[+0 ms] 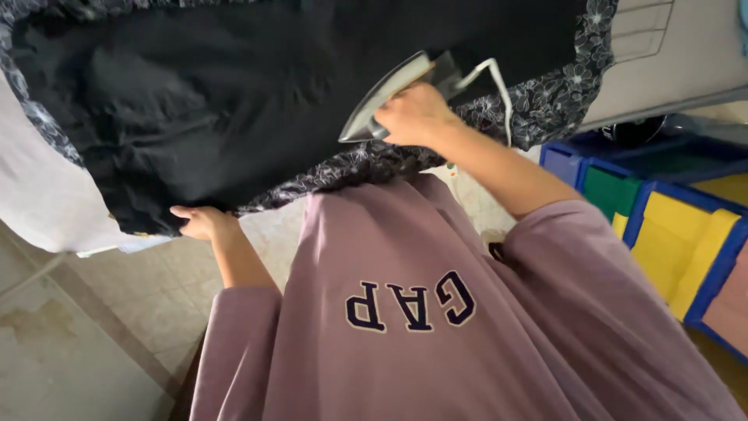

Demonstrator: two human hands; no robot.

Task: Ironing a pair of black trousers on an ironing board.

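The right hand [413, 115] grips a grey-soled clothes iron [386, 95] on a black garment [234, 93], whose hanging edge the left hand [204, 222] pinches.

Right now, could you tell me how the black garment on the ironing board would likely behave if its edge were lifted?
The black garment would probably be floppy: it lies creased and droops over the board's edge where the left hand holds it. It likely weighs little. It may slide on the patterned board cover unless the iron pins it.

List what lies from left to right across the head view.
White cloth → left hand at the black garment's edge → right hand gripping the iron → blue-framed bins.
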